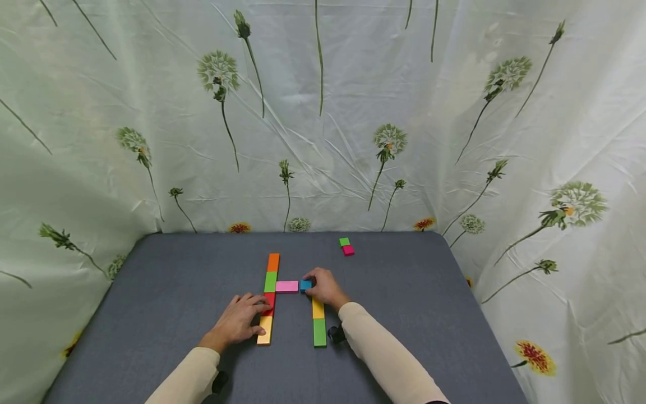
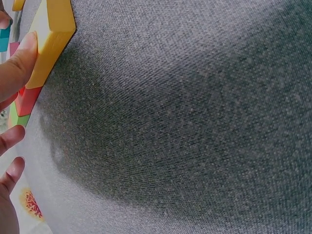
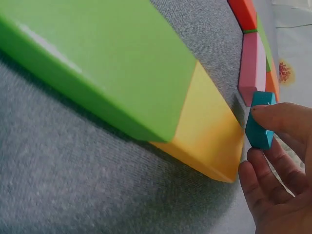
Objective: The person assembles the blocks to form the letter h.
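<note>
My right hand [image 1: 325, 289] pinches a small blue block [image 3: 261, 119] between thumb and fingers. It is beside the right end of a pink block [image 1: 286, 287], above a yellow block [image 1: 318, 308] and a green block [image 1: 319, 333] laid end to end. The left hand [image 1: 236, 321] rests with spread fingers on the left column, thumb on a light yellow block [image 1: 264, 340] and a finger over a red block [image 1: 271, 299]. Farther up that column lie another green block [image 1: 270, 281] and an orange block [image 1: 273, 261]. The pink block meets the column's side at the green one.
A small green block [image 1: 345, 242] and a crimson block [image 1: 349, 251] touch each other near the back of the grey table [image 1: 404, 292]. A white curtain [image 1: 333, 168] with a dandelion print hangs behind and along the sides.
</note>
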`<state>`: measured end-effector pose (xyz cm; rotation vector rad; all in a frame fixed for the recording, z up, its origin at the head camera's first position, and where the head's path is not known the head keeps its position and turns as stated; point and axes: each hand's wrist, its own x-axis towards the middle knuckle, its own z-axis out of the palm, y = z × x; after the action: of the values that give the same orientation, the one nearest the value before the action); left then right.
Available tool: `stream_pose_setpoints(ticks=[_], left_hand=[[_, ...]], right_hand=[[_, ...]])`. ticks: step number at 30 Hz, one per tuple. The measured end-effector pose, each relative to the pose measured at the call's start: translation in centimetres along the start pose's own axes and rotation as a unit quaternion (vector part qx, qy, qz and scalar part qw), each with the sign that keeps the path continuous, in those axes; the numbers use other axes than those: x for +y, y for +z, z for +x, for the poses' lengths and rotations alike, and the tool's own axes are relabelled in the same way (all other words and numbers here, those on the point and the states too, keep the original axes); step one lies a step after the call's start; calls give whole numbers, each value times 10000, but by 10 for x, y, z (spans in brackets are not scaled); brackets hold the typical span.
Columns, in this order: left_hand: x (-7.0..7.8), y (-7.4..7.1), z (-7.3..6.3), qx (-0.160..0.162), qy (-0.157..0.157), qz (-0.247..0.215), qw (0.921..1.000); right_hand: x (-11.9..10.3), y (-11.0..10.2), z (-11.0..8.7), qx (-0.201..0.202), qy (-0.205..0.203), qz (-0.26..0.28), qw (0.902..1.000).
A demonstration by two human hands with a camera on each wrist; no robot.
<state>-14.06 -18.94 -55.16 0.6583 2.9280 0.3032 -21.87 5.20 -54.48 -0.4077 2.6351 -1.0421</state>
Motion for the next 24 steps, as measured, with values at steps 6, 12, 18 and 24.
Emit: stream_pose_setpoints(ticks=[6, 12, 18, 24], left_hand=[[-1, 0, 1, -49, -15, -22, 10000], [-1, 0, 0, -39, 11, -43, 10000], [-1, 0, -1, -20, 49, -101, 9999], [-3, 0, -1, -36, 54, -130, 9999]], right_hand=[[2, 7, 2, 37, 134, 106, 9998], [5, 11, 3, 169, 57, 55, 9998], [6, 12, 4, 214, -79, 4, 9997], [9, 14, 5, 315, -348, -186, 9987]])
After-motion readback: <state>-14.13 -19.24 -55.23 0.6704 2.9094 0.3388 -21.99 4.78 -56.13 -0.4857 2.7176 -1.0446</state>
